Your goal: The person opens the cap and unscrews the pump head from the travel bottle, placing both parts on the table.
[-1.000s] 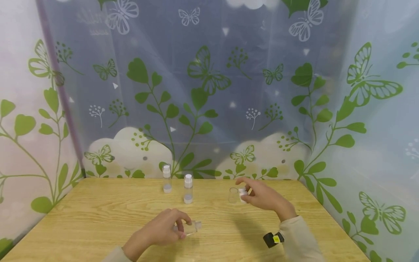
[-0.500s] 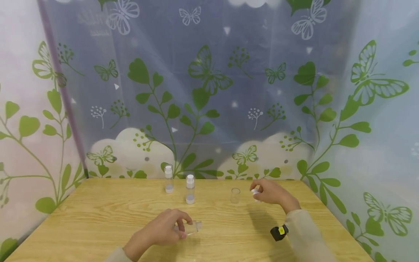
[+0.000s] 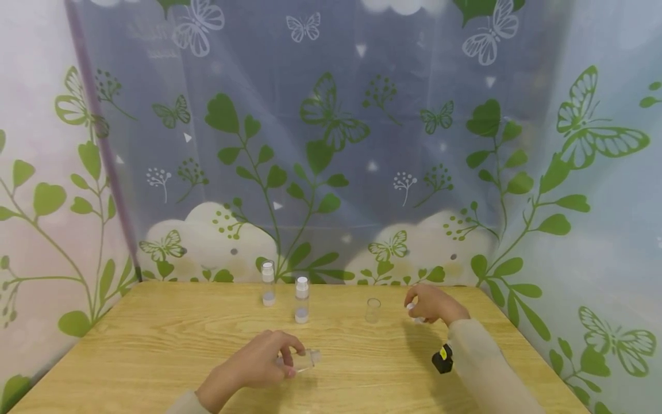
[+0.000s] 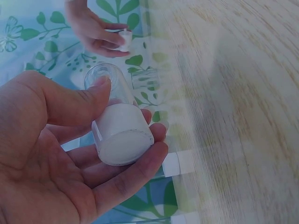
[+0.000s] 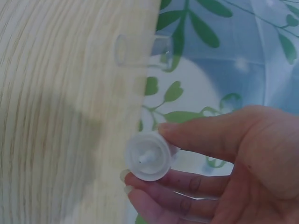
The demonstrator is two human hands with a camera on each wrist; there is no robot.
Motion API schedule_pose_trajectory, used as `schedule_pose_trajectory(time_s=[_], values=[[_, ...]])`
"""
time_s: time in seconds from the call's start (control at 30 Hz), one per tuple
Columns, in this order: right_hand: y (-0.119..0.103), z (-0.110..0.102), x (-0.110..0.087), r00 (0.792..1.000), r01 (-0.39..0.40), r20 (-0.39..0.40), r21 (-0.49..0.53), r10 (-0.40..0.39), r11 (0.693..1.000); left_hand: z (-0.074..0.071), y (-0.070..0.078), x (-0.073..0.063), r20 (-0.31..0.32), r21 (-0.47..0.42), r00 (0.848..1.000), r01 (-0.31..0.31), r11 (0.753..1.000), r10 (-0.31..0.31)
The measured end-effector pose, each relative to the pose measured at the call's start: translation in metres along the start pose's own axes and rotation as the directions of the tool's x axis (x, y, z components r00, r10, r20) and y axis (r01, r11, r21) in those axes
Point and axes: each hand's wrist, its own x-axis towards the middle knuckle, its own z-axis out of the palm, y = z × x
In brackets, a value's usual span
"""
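In the head view my left hand (image 3: 264, 359) holds a clear bottle (image 4: 124, 135) with a white base, lying tilted in the fingers. Its open end (image 3: 314, 356) points right, and the thumb presses on the clear wall in the left wrist view. My right hand (image 3: 434, 305) pinches a white pump head (image 5: 148, 156) between thumb and fingers. The right wrist view shows the round underside of that piece, with a small stem in the middle. Left of the right hand, a clear cap (image 3: 372, 310) stands on the table, apart from the fingers.
Two clear bottles with white pump tops, one farther back (image 3: 268, 284) and one nearer (image 3: 302, 300), stand upright at the back of the wooden table (image 3: 181, 328). A patterned curtain (image 3: 331, 172) hangs behind the table and along both sides.
My right hand has moved right, away from the clear cap, with the white pump head in its fingers. The left hand keeps its hold on the bottle in nearly the same place.
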Motion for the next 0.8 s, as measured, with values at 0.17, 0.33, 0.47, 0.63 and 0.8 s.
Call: schedule_pose_trajectory(time_s=[0.17,0.33,0.47,0.63,0.8], values=[[0.004,0.003,0.004,0.998,-0.060,-0.005,0.022,0.061,0.998,0.000,0.001,0.000,-0.003,0.003,1.000,-0.008,1.000,0.008],[0.010,0.009,0.012,0.994,-0.108,-0.013,0.029,0.108,0.994,0.001,0.000,-0.001,-0.005,0.015,1.000,-0.007,1.000,0.007],[0.017,0.015,0.018,0.994,-0.107,-0.033,0.019,0.108,0.994,0.001,-0.001,0.000,-0.007,0.030,1.000,-0.007,1.000,0.007],[0.024,0.021,0.025,0.991,-0.118,-0.058,0.000,0.117,0.993,0.002,-0.001,0.000,-0.005,0.029,1.000,-0.007,1.000,0.007],[0.029,0.022,0.028,0.989,-0.131,-0.076,-0.035,0.128,0.991,0.001,-0.001,0.000,-0.006,0.021,1.000,-0.011,1.000,0.011]])
